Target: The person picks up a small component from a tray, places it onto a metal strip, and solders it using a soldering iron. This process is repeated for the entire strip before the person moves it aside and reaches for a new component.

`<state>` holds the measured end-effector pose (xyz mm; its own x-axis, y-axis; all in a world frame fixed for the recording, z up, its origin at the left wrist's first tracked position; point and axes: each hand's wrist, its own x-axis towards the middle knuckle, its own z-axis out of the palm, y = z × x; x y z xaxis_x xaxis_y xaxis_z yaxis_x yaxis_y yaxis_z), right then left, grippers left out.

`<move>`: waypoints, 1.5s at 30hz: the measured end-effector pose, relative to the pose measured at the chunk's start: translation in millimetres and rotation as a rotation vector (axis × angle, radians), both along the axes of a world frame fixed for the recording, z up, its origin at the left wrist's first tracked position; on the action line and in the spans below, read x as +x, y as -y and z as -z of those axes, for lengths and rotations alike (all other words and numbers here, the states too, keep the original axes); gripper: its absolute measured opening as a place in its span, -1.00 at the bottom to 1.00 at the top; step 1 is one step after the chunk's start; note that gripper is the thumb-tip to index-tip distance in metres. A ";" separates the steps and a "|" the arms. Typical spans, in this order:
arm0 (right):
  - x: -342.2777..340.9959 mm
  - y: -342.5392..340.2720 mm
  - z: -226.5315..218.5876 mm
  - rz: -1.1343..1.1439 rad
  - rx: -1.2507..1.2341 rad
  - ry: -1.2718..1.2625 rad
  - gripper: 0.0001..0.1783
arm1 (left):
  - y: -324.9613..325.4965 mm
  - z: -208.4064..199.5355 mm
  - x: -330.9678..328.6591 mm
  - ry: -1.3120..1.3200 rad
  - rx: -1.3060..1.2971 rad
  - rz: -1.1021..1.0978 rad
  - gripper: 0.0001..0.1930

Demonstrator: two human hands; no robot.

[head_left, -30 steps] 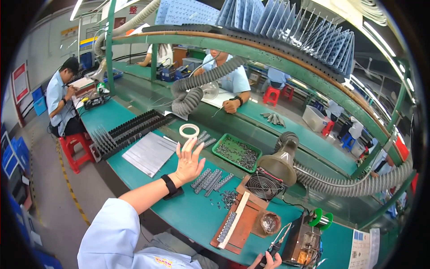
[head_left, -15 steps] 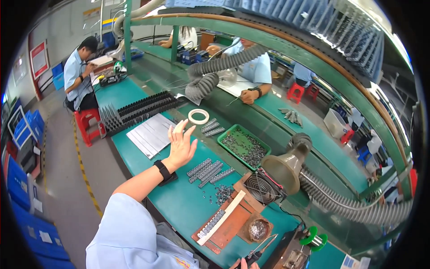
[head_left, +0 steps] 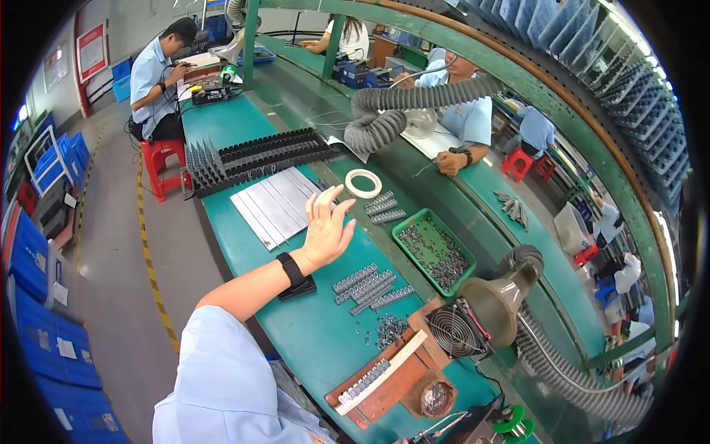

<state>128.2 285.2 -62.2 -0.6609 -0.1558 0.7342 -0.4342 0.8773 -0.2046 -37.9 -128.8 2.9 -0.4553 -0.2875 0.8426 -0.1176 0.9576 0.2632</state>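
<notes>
My left hand [head_left: 325, 231] hovers over the green bench beside a white ruled sheet [head_left: 275, 207], fingers apart and holding nothing I can see. Below its wrist lies a small black object [head_left: 297, 288]. Dark metallic strips [head_left: 370, 287] and a heap of loose small parts [head_left: 390, 331] are to its right. At the lower edge a soldering iron [head_left: 444, 427] points up and right; just a sliver of my right hand shows at its handle, the rest cut off. Near the iron's tip stands a round solder pot [head_left: 436, 398]. A row of small parts [head_left: 364, 381] sits along a pale bar on a reddish-brown board [head_left: 384, 399].
A green tray [head_left: 435, 251] of small parts, a tape roll [head_left: 363, 183], a fan [head_left: 452, 329] and a fume hood [head_left: 492, 307] with ribbed hose line the far side. Black racks [head_left: 266, 157] stand at the left end. Co-workers sit across and beyond.
The whole view has shifted, so the bench appears further right and lower. My left hand keeps its place near the sheet. My right hand has almost left the picture at the lower edge.
</notes>
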 end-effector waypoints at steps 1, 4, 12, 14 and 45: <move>1.0 1.6 -0.8 0.010 0.007 -0.001 -0.81 | 0.4 0.5 0.8 0.021 0.007 0.035 -0.57; 4.2 4.6 -6.8 0.031 0.006 0.001 -0.78 | -2.1 1.0 2.1 0.069 0.007 0.107 -0.58; 8.6 16.3 -22.8 0.200 0.035 0.091 -0.72 | -9.9 9.3 4.3 0.127 0.064 0.319 -0.57; 13.6 7.7 -21.9 0.193 0.082 0.136 -0.71 | -20.1 11.0 5.1 0.198 0.118 0.491 -0.58; 15.8 34.4 -101.4 0.920 -0.512 -0.599 -0.80 | 76.2 0.0 -120.6 0.910 0.075 0.402 -0.42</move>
<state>144.0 250.8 39.3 0.0943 0.5919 0.8005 0.1647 0.7837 -0.5989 -158.5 -205.0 2.9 -0.9938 -0.0086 0.1104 0.0246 0.9550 0.2954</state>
